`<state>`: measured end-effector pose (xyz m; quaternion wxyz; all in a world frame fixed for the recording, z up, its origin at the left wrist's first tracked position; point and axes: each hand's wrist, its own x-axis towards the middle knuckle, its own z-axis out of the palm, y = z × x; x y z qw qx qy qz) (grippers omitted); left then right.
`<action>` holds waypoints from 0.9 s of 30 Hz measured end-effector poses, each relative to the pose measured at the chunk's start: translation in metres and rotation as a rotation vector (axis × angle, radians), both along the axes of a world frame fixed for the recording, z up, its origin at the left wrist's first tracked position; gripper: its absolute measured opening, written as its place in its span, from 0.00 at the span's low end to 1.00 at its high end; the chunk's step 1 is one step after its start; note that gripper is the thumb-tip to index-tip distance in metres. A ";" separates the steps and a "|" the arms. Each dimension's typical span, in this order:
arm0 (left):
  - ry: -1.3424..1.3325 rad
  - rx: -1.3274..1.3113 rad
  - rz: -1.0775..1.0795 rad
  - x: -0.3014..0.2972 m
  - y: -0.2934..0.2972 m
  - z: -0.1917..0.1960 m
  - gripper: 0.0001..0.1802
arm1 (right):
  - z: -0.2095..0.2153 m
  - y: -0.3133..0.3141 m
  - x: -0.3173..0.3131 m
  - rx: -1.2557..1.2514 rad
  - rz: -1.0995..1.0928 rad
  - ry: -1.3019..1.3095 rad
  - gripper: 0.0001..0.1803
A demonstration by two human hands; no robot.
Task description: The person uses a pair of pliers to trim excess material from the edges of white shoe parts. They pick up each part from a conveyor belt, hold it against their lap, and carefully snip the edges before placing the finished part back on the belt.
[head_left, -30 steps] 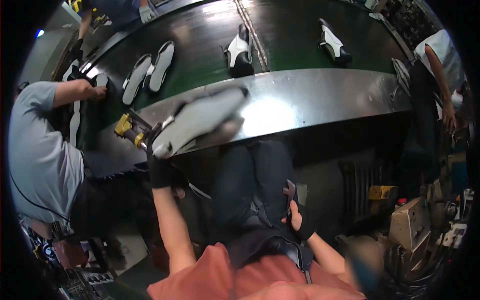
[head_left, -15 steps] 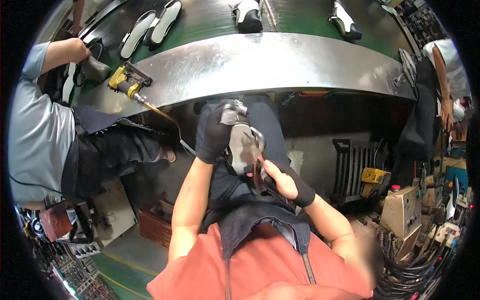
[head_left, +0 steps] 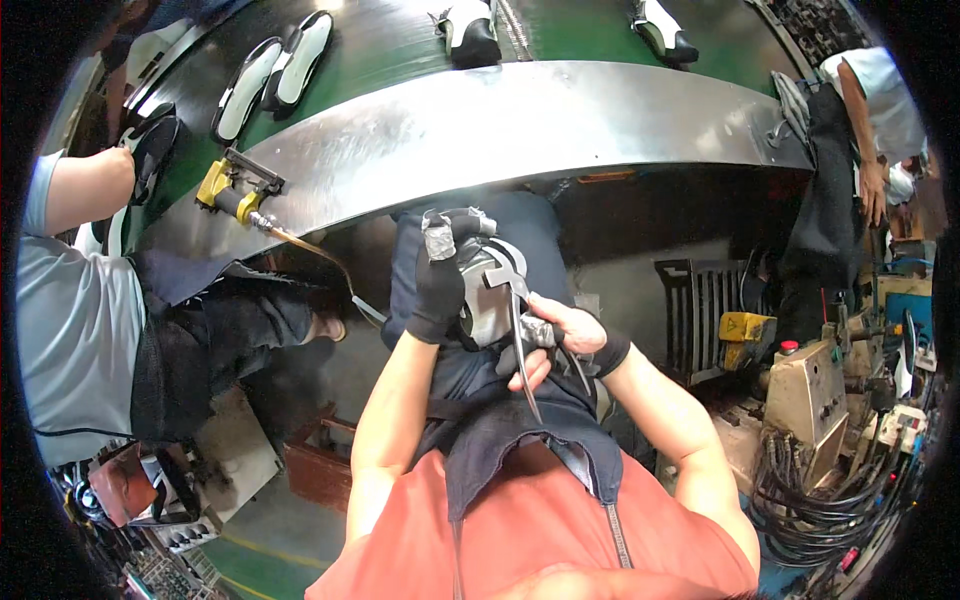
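Observation:
On my lap rests a shoe (head_left: 488, 320) with a pale grey underside and dark edges. My left hand (head_left: 440, 275), in a black fingerless glove with silver tape round the fingers, is wrapped over the shoe's far end and side. Metal pincers (head_left: 507, 275) lie with their curved jaws over the shoe, and their long handles reach back toward me. Closed about those handles is my right hand (head_left: 562, 345), also gloved and taped. The jaws overlap the shoe; whether they bite on its edge I cannot tell.
Ahead runs a metal ledge (head_left: 560, 115) before a green conveyor belt (head_left: 570, 35) carrying several black-and-white shoes (head_left: 300, 62). A yellow air stapler (head_left: 232, 190) with a hose lies at the ledge's left. Co-workers (head_left: 85, 330) stand at both sides. A control box (head_left: 805, 400) is at right.
The pincers, blurred before, now lie over the shoe with their handles apart. My right hand has shifted slightly. The left co-worker's hand no longer shows the grey shoe it held.

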<state>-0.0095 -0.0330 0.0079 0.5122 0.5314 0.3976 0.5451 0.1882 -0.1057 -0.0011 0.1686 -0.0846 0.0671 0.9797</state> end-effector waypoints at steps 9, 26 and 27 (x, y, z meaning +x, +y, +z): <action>0.069 0.009 0.110 0.000 -0.006 0.013 0.26 | 0.051 0.033 0.009 0.621 0.380 -0.818 0.34; 0.067 -0.054 0.044 -0.001 0.005 0.006 0.26 | 0.025 0.046 0.012 0.830 0.471 -0.793 0.33; 0.068 -0.038 0.038 -0.001 0.007 0.007 0.27 | 0.018 0.044 0.006 0.699 0.456 -0.708 0.33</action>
